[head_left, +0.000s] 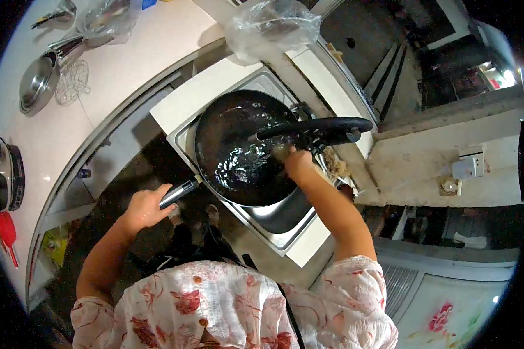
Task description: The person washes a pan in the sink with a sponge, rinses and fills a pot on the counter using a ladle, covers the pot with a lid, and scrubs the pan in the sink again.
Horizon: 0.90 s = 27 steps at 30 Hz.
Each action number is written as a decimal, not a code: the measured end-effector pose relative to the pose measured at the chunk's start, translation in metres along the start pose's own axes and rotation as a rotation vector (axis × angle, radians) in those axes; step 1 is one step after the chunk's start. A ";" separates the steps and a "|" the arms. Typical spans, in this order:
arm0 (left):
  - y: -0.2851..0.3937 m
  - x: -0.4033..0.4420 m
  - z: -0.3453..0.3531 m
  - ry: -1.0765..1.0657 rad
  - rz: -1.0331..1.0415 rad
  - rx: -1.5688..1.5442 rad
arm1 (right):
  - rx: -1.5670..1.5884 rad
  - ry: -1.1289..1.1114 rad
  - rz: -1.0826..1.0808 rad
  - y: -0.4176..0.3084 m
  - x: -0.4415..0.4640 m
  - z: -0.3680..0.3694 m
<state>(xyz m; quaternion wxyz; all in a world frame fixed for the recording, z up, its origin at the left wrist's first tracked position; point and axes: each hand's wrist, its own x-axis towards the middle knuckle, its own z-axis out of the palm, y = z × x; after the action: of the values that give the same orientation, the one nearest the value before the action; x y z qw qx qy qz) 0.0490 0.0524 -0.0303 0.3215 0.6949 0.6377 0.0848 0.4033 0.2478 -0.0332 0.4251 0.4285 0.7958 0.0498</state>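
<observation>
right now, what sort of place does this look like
Probably a kitchen, perhaps a home one: a large dark pan is at a metal sink with a black faucet, and steel cookware sits on the counter.

My right hand (298, 165) is partly covering a blurred item (281, 152) inside the pan (218, 136), which is hiding much of the sink (278, 218) beneath.

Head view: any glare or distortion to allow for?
Head view: white glints clutter the pan beside the right hand; head view: the counter looks bowed, probably lens distortion, corners fall black, and a light flares at upper right.
</observation>
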 end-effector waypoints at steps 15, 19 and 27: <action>0.001 0.000 -0.004 -0.011 0.006 -0.031 | 0.136 -0.125 -0.313 -0.031 -0.047 -0.012; -0.001 0.000 -0.003 -0.016 0.000 -0.021 | 0.313 -0.095 -0.463 -0.063 -0.041 -0.017; 0.000 0.000 -0.004 -0.029 -0.014 0.002 | 0.546 0.145 -0.560 -0.118 0.022 -0.014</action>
<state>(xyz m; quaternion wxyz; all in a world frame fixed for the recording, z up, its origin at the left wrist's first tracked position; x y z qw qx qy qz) 0.0472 0.0538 -0.0274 0.3306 0.6919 0.6378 0.0718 0.3114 0.1932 -0.0905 0.2356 0.2877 0.8936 -0.2513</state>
